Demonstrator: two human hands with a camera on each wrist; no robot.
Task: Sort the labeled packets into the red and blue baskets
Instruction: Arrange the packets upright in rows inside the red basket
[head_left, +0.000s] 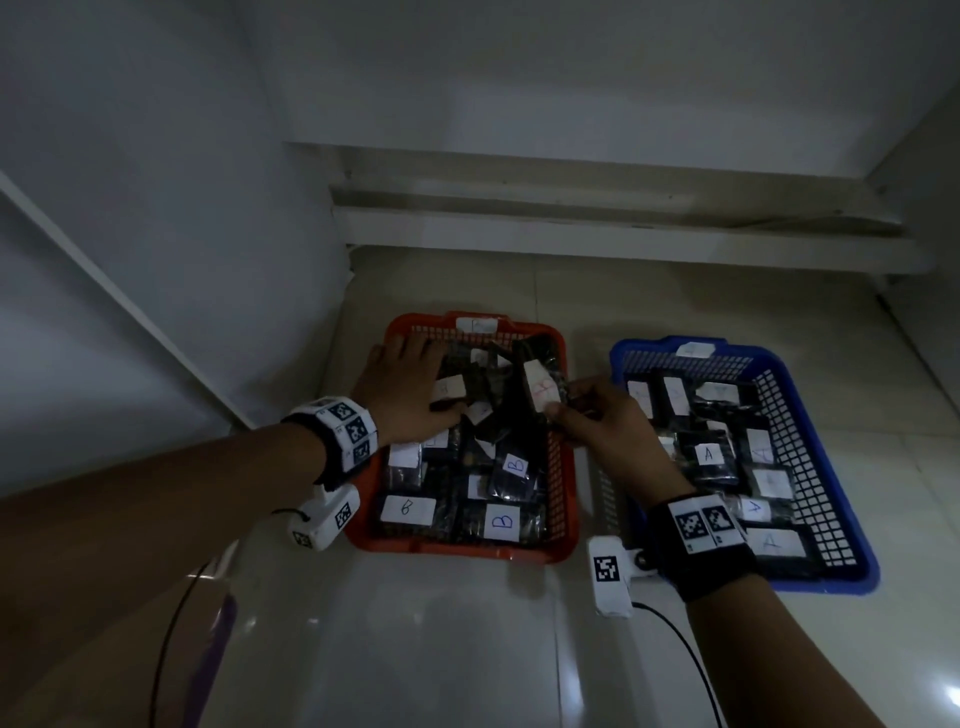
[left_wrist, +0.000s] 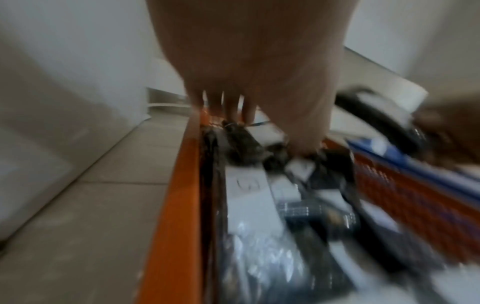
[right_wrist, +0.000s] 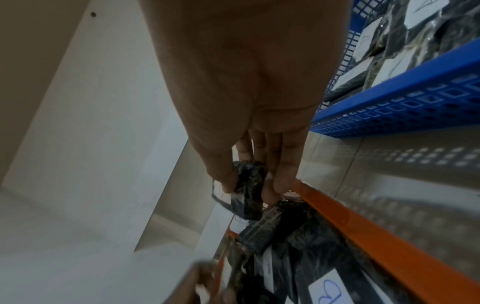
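The red basket (head_left: 462, 550) holds dark packets with white labels, several marked B (head_left: 502, 521). To its right the blue basket (head_left: 826, 581) holds packets marked A (head_left: 708, 454). My left hand (head_left: 415, 382) rests flat, fingers straight, on packets at the red basket's far left corner. In the blurred left wrist view my left hand (left_wrist: 249, 86) also shows straight fingers over the packets. My right hand (head_left: 563, 404) pinches a dark labelled packet (head_left: 540, 391) above the red basket's right side. The right wrist view shows the packet (right_wrist: 248, 191) between thumb and fingers, over the red rim (right_wrist: 376, 236).
Both baskets stand on a pale tiled floor (head_left: 467, 649). A white panel (head_left: 156, 260) rises at the left and a low white ledge (head_left: 597, 234) runs behind the baskets. A black cable (head_left: 685, 649) trails from my right wrist.
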